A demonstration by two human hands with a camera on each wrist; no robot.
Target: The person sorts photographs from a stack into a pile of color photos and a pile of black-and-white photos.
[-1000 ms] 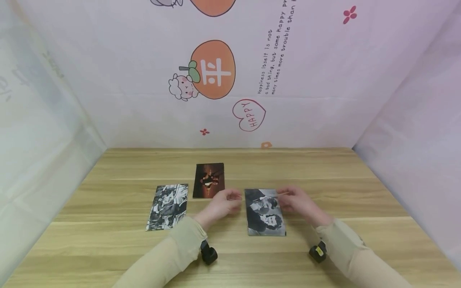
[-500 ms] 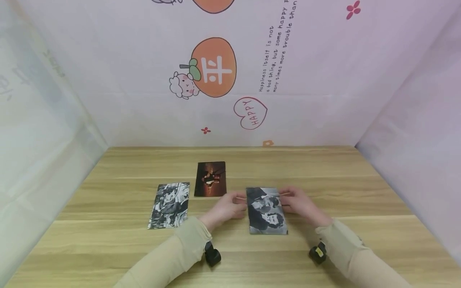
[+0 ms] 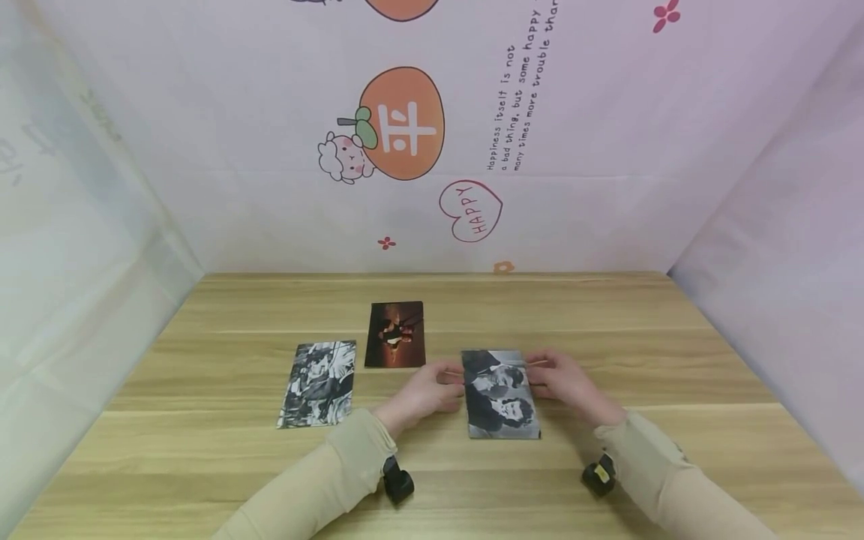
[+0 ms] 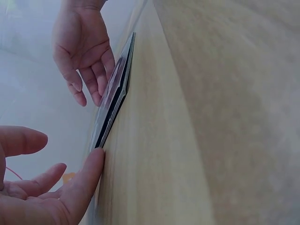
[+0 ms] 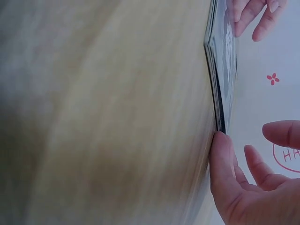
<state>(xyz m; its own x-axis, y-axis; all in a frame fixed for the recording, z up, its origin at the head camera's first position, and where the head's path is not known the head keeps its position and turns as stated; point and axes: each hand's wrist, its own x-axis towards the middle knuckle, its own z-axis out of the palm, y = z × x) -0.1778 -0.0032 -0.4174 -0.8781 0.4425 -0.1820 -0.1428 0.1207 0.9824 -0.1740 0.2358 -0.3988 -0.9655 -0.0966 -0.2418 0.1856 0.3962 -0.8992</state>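
A black-and-white photo showing two people lies on top of a thin stack of cards, whose layered edges show in the right wrist view. On the stack's left side my left hand touches the edge with a fingertip, fingers loosely extended. Opposite it, my right hand has a fingertip against the right edge, its other fingers spread. Neither hand pinches the stack, which rests flat on the table. In the left wrist view the stack's side stands between both hands.
Left of the left hand lies another black-and-white photo. A dark colour photo lies farther back, near the middle. All are on the wood-grain table, bounded by white printed cloth at the back and sides.
My left hand has moved right until its fingers meet the stack's left edge. The right hand stays at the right edge. The whole head view has shifted slightly.
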